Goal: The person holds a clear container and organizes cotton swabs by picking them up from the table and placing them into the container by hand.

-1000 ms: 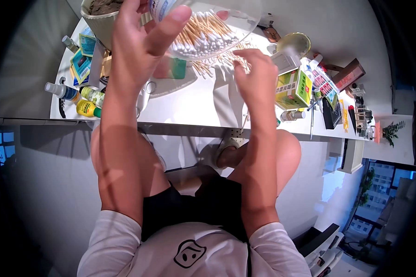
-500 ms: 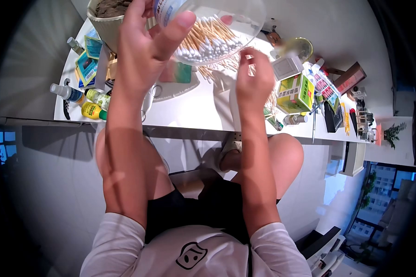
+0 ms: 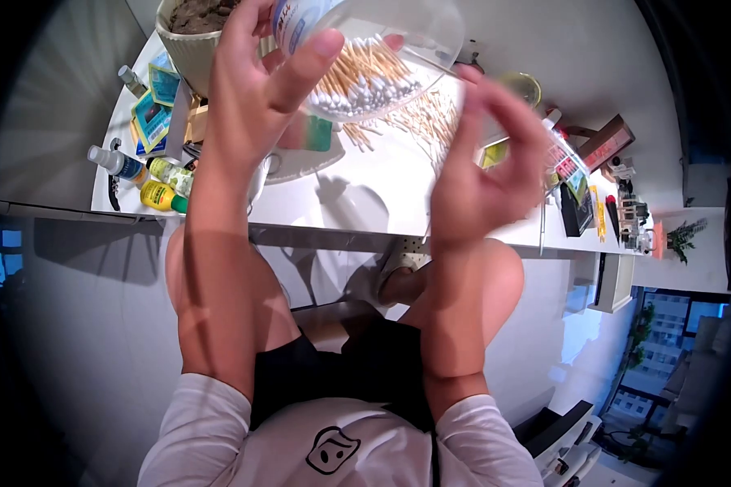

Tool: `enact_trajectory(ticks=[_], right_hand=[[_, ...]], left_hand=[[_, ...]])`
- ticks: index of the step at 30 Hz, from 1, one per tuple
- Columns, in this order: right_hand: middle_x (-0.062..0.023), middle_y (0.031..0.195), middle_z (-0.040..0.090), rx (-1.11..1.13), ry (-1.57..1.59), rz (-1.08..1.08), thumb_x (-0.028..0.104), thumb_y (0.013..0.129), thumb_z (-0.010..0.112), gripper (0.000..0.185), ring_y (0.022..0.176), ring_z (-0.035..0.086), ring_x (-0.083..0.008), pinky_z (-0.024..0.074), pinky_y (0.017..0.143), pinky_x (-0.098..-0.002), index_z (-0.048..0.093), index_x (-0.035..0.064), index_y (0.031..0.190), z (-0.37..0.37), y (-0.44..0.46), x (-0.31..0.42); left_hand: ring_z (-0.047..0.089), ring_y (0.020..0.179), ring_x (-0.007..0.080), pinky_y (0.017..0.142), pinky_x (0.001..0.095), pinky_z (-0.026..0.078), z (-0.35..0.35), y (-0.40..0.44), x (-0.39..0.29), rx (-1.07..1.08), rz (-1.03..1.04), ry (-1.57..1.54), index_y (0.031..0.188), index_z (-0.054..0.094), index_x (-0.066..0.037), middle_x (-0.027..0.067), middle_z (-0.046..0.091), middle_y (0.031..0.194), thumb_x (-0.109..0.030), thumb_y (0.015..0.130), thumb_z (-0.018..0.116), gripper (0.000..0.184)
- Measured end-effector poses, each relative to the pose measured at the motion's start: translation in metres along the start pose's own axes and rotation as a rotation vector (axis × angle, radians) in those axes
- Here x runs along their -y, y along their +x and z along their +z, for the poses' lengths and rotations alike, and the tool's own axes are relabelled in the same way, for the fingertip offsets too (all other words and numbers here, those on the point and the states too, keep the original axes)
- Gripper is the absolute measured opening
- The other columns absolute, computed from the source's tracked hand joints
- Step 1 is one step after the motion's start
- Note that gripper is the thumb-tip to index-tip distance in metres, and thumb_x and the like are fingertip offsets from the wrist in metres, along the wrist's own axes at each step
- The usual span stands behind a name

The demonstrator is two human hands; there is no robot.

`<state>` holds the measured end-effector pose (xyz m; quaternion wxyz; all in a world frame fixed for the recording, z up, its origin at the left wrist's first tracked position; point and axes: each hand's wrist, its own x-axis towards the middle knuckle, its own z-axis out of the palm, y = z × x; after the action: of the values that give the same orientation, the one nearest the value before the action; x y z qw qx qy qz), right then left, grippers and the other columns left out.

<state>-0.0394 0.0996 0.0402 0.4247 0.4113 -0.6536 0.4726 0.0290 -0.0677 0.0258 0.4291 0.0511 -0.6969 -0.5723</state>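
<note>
My left hand [image 3: 272,81] grips a clear round container [image 3: 430,36] with a blue and white label, tilted on its side. Many cotton swabs [image 3: 365,77] with white tips lie inside it. Just right of the container's mouth is my right hand [image 3: 491,154], raised, with thumb and forefinger pinched together around a thin cotton swab that points toward the opening. More loose swabs [image 3: 426,122] are scattered on the white table [image 3: 325,199] below and behind the container.
A planter with soil [image 3: 191,49] stands at the back left. Bottles, including a yellow one [image 3: 161,196], and blue packets [image 3: 152,118] lie at the left. On the right are a pink box [image 3: 609,142], a black box [image 3: 577,213] and a small plant [image 3: 686,238].
My right hand has lifted from the loose swabs on the table and moved right and closer to the camera, beside the container's mouth. My left hand still holds the container.
</note>
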Motion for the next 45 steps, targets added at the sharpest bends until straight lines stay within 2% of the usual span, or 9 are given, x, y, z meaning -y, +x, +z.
enact_trajectory(ticks=[3, 8, 10, 14, 20, 34, 38, 42, 45], right_hand=[[-0.0083, 0.091, 0.068, 0.145, -0.107, -0.064, 0.001, 0.075, 0.068, 0.017, 0.085, 0.064, -0.0237, 0.0461, 0.077, -0.0325, 0.066, 0.0031, 0.092, 0.014, -0.004, -0.014], [-0.0107, 0.088, 0.068, -0.003, -0.095, 0.192, 0.0, 0.081, 0.059, 0.012, 0.082, 0.062, -0.0257, 0.0459, 0.076, -0.0328, 0.067, 0.0005, 0.09, -0.007, -0.003, -0.016], [-0.0123, 0.087, 0.067, 0.06, -0.148, 0.349, 0.001, 0.083, 0.057, 0.011, 0.081, 0.06, -0.0273, 0.0454, 0.077, -0.0344, 0.066, 0.0002, 0.089, -0.004, -0.017, -0.031], [-0.0129, 0.102, 0.065, 0.556, -0.174, 0.326, 0.006, 0.08, 0.058, 0.018, 0.095, 0.058, -0.0288, 0.0411, 0.082, -0.0396, 0.068, 0.0054, 0.095, 0.022, -0.074, -0.075], [-0.005, 0.087, 0.063, 0.711, -0.309, 0.309, 0.009, 0.075, 0.064, 0.01, 0.086, 0.055, -0.0241, 0.0355, 0.082, -0.0369, 0.067, 0.0113, 0.084, 0.04, -0.096, -0.068], [-0.007, 0.075, 0.062, 0.653, -0.439, 0.259, 0.013, 0.077, 0.062, 0.005, 0.08, 0.054, -0.0252, 0.0366, 0.08, -0.0384, 0.061, 0.0081, 0.078, 0.027, -0.074, -0.064], [-0.0062, 0.077, 0.063, 0.465, -0.39, 0.214, 0.01, 0.079, 0.06, 0.004, 0.075, 0.056, -0.0255, 0.0383, 0.073, -0.0392, 0.063, 0.0088, 0.081, 0.008, -0.04, -0.05], [-0.0035, 0.081, 0.061, 0.052, -0.377, 0.089, 0.006, 0.078, 0.068, 0.009, 0.074, 0.054, -0.0221, 0.0399, 0.072, -0.0342, 0.067, 0.0075, 0.086, -0.013, -0.009, -0.031], [-0.0079, 0.083, 0.06, -0.054, -0.325, -0.037, -0.004, 0.079, 0.062, 0.015, 0.075, 0.055, -0.0203, 0.0434, 0.067, -0.0294, 0.068, 0.0037, 0.092, -0.024, 0.007, -0.01]], left_hand=[[0.053, 0.106, 0.0188, 0.095, 0.0308, 0.039, 0.0, 0.003, -0.002, 0.003, 0.013, 0.059, 0.128, 0.042, 0.008, 0.014, 0.055, 0.115, -0.048, 0.083, 0.061, 0.075], [0.054, 0.105, 0.02, 0.094, 0.0316, 0.039, -0.004, 0.003, 0.004, 0.016, 0.006, 0.063, 0.129, 0.042, 0.008, 0.0147, 0.054, 0.116, -0.048, 0.083, 0.061, 0.075], [0.054, 0.105, 0.0197, 0.094, 0.0313, 0.039, -0.002, 0.002, 0.002, 0.008, -0.005, 0.046, 0.129, 0.042, 0.008, 0.0144, 0.054, 0.116, -0.048, 0.083, 0.061, 0.075], [0.054, 0.105, 0.0187, 0.093, 0.0306, 0.04, -0.004, 0.0, 0.004, 0.035, -0.025, 0.015, 0.129, 0.041, 0.007, 0.0141, 0.054, 0.115, -0.046, 0.084, 0.061, 0.073], [0.055, 0.103, 0.0184, 0.093, 0.0299, 0.039, -0.002, 0.002, 0.004, -0.002, 0.012, -0.018, 0.13, 0.041, 0.007, 0.014, 0.054, 0.115, -0.045, 0.084, 0.06, 0.072], [0.055, 0.103, 0.0182, 0.093, 0.0295, 0.04, -0.002, 0.001, 0.003, 0.01, -0.03, -0.003, 0.13, 0.04, 0.008, 0.0136, 0.054, 0.115, -0.046, 0.084, 0.06, 0.074], [0.054, 0.103, 0.0185, 0.093, 0.0298, 0.04, -0.002, 0.002, 0.005, 0.001, -0.026, 0.018, 0.13, 0.04, 0.008, 0.0141, 0.055, 0.114, -0.048, 0.082, 0.061, 0.077], [0.055, 0.103, 0.019, 0.093, 0.0302, 0.04, -0.001, 0.002, 0.004, 0.028, -0.041, 0.02, 0.13, 0.04, 0.009, 0.0148, 0.055, 0.114, -0.049, 0.081, 0.061, 0.078], [0.055, 0.102, 0.0193, 0.092, 0.0304, 0.041, -0.001, 0.001, 0.006, 0.016, -0.016, 0.032, 0.13, 0.041, 0.009, 0.0151, 0.055, 0.114, -0.049, 0.08, 0.061, 0.079]])
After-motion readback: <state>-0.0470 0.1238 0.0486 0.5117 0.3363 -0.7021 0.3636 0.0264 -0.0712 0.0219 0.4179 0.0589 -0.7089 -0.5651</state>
